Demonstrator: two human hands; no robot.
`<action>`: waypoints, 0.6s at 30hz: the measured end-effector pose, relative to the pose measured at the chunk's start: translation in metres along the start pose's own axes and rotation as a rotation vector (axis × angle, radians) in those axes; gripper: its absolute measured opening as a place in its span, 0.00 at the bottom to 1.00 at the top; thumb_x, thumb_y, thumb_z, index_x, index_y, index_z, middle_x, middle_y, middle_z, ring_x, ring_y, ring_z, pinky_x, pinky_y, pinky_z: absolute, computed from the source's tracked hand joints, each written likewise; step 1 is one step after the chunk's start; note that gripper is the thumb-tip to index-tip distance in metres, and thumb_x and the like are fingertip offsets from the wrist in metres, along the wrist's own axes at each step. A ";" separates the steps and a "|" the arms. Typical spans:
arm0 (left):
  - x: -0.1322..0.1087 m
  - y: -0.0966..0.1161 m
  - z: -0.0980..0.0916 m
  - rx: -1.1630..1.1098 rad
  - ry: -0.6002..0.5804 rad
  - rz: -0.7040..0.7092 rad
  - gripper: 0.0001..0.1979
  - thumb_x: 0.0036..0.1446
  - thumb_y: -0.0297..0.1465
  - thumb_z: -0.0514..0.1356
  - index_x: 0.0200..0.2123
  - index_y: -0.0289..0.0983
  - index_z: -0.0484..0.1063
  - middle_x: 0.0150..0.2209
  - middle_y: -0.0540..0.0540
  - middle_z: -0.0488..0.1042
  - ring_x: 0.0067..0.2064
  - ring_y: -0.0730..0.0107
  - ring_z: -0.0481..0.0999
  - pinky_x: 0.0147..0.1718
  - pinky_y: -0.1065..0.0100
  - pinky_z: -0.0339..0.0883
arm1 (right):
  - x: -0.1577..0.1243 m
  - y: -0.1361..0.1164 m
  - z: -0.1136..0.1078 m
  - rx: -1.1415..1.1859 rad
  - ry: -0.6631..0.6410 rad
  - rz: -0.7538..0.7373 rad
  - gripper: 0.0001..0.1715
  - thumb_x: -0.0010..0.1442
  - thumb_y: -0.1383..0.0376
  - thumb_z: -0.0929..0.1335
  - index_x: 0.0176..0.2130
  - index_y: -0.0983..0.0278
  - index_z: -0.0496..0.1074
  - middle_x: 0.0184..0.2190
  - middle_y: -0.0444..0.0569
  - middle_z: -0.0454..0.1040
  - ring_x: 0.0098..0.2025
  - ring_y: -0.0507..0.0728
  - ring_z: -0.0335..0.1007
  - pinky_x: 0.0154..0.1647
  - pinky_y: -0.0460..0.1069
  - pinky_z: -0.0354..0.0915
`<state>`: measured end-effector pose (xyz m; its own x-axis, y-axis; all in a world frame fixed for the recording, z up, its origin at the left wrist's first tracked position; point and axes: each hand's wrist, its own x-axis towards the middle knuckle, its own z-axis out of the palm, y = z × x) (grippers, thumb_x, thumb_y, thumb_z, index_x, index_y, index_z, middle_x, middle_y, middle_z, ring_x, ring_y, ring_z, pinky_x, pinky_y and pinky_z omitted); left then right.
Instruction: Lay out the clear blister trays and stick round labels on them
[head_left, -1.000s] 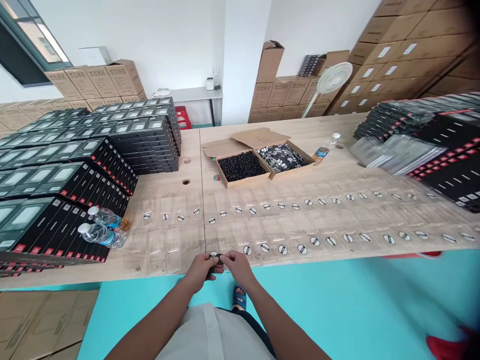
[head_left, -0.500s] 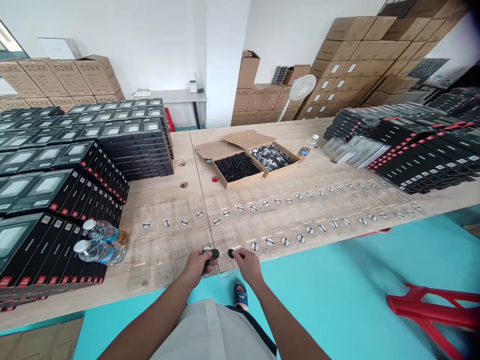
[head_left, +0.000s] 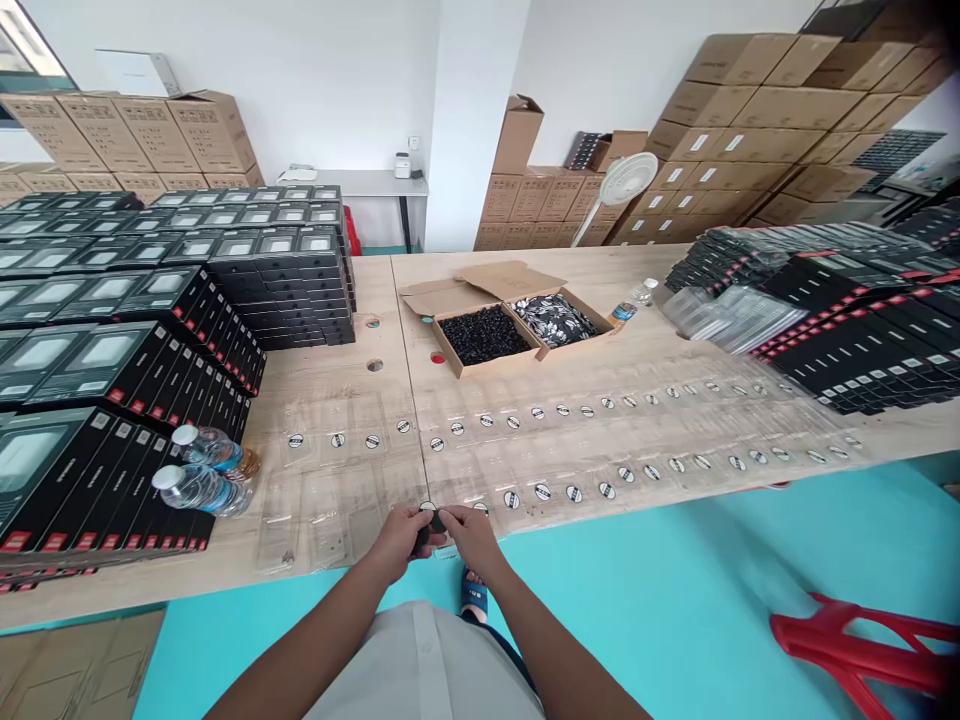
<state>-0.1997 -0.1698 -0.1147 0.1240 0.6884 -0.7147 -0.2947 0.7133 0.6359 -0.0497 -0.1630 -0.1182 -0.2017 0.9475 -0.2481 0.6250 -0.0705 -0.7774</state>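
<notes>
My left hand point(head_left: 403, 538) is closed around several small black round discs point(head_left: 436, 522) above the table's front edge. My right hand point(head_left: 471, 535) meets it, thumb and fingers pinching at the top disc; the fingertips partly hide it. Just behind the left fingers lies a white round label with a black band point(head_left: 427, 506). Another such label point(head_left: 481, 509) shows partly behind my right hand. Clear flat plastic pieces point(head_left: 360, 530) lie in two rows along the table, many with a round label on them.
Two water bottles point(head_left: 202, 490) stand left beside stacked black boxes point(head_left: 112, 480). Open cartons hold small black parts point(head_left: 484, 335) and black-and-white pieces point(head_left: 553, 315). Another bottle point(head_left: 645, 292) and more stacked boxes point(head_left: 862, 330) are at right. A red stool point(head_left: 855, 640) stands on the floor.
My right hand, which held a black disc apart from the left, has moved left to the discs in my left hand. A white round label now shows near where that disc was.
</notes>
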 end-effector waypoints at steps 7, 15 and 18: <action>-0.002 -0.009 -0.020 0.010 0.054 -0.002 0.11 0.53 0.38 0.62 0.31 0.35 0.70 0.24 0.45 0.77 0.23 0.71 0.75 0.18 0.74 0.55 | -0.012 0.012 0.000 -0.056 0.025 0.030 0.16 0.58 0.62 0.65 0.43 0.61 0.79 0.40 0.55 0.77 0.43 0.61 0.70 0.45 0.52 0.61; -0.016 -0.010 -0.029 0.014 -0.077 0.004 0.15 0.48 0.41 0.65 0.29 0.33 0.72 0.24 0.44 0.77 0.21 0.73 0.72 0.16 0.74 0.50 | 0.011 -0.008 0.026 0.138 -0.058 0.061 0.23 0.59 0.55 0.62 0.38 0.66 0.79 0.32 0.50 0.79 0.34 0.57 0.72 0.35 0.49 0.65; -0.021 -0.009 -0.044 -0.021 -0.044 -0.019 0.11 0.49 0.35 0.62 0.31 0.32 0.73 0.28 0.42 0.79 0.25 0.71 0.75 0.17 0.74 0.54 | 0.021 -0.009 0.034 0.138 -0.055 0.086 0.19 0.56 0.58 0.62 0.26 0.66 0.76 0.22 0.46 0.74 0.28 0.55 0.68 0.30 0.47 0.61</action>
<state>-0.2409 -0.1964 -0.1186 0.1710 0.6798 -0.7132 -0.3113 0.7240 0.6155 -0.0852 -0.1525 -0.1356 -0.1953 0.9178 -0.3456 0.5330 -0.1965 -0.8230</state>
